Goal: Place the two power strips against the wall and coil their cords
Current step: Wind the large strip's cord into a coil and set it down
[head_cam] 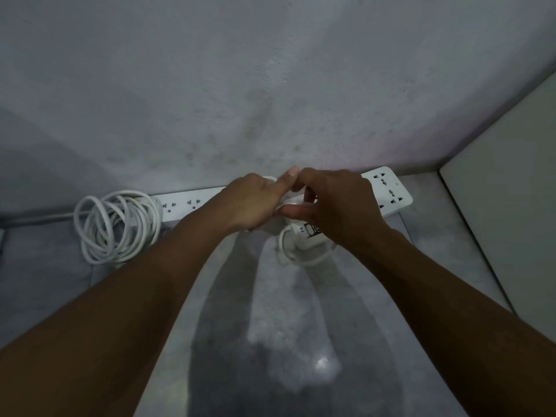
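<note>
**Second cord half-wound at the wall**

One white power strip (186,204) lay along the foot of the wall (270,85), its coiled cord (118,227) resting at its left end. A second strip (388,188) sat against the wall to the right. Both hands met between them: the left hand (249,203) and right hand (337,206) had fingers pinched around loops of the loose white cord (288,251). If either pinch slackened, I judged the springy loops could uncoil across the floor.

Left hand (252,203), right hand (334,203): fingers pinched together.
</note>
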### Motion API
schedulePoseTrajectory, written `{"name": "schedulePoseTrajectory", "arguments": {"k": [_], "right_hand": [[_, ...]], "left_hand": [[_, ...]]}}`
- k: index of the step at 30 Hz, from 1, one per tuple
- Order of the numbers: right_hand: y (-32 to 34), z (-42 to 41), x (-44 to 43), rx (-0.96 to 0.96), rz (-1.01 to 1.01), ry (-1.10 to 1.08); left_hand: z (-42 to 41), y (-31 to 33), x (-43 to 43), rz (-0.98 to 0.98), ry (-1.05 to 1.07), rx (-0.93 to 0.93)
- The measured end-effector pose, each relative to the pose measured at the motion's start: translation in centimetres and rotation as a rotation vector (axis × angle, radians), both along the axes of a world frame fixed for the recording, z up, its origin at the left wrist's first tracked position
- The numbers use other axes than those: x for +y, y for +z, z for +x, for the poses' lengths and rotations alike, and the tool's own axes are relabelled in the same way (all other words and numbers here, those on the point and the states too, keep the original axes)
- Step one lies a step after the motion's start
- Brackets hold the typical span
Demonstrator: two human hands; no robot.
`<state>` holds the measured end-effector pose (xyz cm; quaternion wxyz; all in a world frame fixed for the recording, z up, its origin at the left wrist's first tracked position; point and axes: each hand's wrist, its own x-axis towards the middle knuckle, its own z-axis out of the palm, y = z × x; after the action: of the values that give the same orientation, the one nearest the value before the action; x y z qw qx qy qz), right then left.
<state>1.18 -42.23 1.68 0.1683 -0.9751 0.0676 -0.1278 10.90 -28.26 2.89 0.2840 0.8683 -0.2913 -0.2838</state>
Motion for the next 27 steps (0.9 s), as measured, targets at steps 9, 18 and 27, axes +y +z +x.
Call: {"name": "schedulePoseTrajectory", "arguments": {"k": [9, 18, 27], "right_hand": [[-3.2, -1.1, -0.3, -0.053, 0.175, 0.026], [-5.4, -4.0, 1.5, -0.178, 0.533, -0.241], [-4.7, -2.1, 2.7, -0.119, 1.23, -0.605]], "left_hand": [[0.7, -0.3, 0.6, -0.129, 0.123, 0.558], [0.7, -3.1, 1.8, -0.341, 0.323, 1.05], [-3.4, -6.8, 0.2, -0.759, 0.429, 1.297]]}}
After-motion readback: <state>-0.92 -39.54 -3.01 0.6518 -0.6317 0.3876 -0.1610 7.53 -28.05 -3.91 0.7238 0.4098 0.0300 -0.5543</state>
